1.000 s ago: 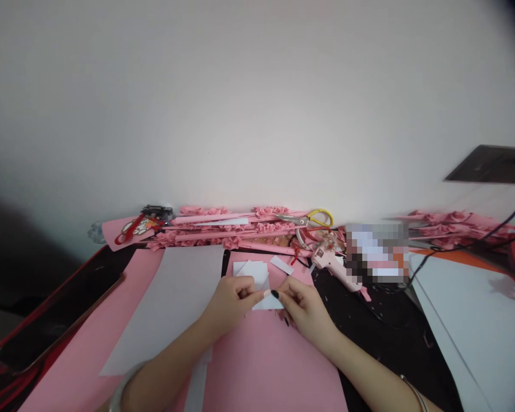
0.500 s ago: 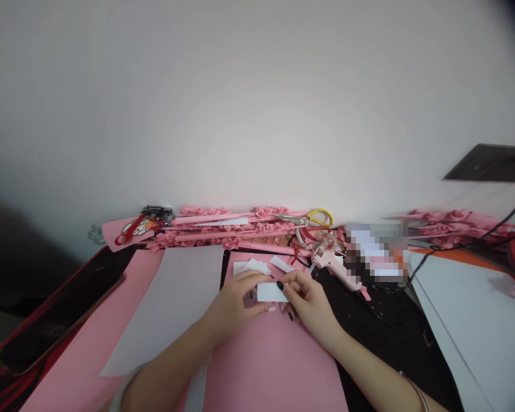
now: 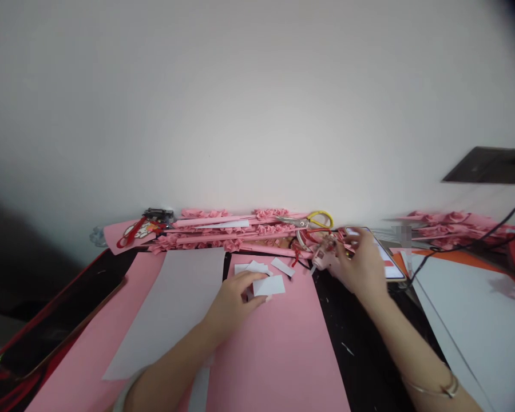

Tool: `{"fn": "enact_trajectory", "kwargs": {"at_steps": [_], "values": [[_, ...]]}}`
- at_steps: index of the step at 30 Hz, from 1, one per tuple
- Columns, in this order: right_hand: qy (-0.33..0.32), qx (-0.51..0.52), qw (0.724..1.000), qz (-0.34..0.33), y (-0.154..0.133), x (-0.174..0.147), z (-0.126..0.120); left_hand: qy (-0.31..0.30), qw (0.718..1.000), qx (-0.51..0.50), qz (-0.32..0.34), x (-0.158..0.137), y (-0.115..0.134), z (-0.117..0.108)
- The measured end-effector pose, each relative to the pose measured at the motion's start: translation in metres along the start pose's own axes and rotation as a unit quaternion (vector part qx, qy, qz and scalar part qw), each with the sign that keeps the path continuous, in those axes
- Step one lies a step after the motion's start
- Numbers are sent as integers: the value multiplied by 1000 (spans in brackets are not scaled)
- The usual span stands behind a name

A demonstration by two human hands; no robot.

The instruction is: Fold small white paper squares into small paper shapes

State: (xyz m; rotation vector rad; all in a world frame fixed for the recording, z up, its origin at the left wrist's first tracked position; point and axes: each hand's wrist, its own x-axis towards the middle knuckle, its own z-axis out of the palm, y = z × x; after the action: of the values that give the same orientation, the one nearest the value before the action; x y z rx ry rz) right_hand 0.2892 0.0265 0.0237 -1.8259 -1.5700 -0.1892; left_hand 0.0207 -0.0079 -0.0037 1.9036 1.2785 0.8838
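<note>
In the left hand [image 3: 232, 300], partly closed, I see a white card [image 3: 269, 285] pinched; beyond that hand lie more cut pieces [image 3: 242, 268]; the right hand [image 3: 363, 266] curls over the glue gun [image 3: 323, 257], grip unclear; cutting looks done, the card seemingly unglued.

From here the right hand [image 3: 363, 273] hides much of the glue gun [image 3: 323, 256] and part of the phone [image 3: 395, 271]; whether it grips, I can't tell. A blocky blur [image 3: 404, 236] masks something nearby, and the dark wall panel [image 3: 489, 165] runs out of view rightward.
</note>
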Motion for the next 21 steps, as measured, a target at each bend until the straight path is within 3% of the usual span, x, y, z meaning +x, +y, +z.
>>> {"fn": "enact_trajectory", "kwargs": {"at_steps": [2,4,8,12,18,21], "values": [[23,-135,989,60,26,15,-5,0,1000,-1,0,0,1,0],[1,-207,968,143,50,22,-5,1,1000,-1,-1,0,2,0],[-111,-202,945,231,84,30,4,4,1000,-8,-8,0,4,-1],[-110,-186,948,235,98,38,10,2,1000,-11,-16,0,4,0],[-100,-180,950,234,98,36,8,4,1000,-11,-27,0,8,-2],[-43,-188,965,176,87,33,4,4,999,-16,-42,0,9,-2]]}}
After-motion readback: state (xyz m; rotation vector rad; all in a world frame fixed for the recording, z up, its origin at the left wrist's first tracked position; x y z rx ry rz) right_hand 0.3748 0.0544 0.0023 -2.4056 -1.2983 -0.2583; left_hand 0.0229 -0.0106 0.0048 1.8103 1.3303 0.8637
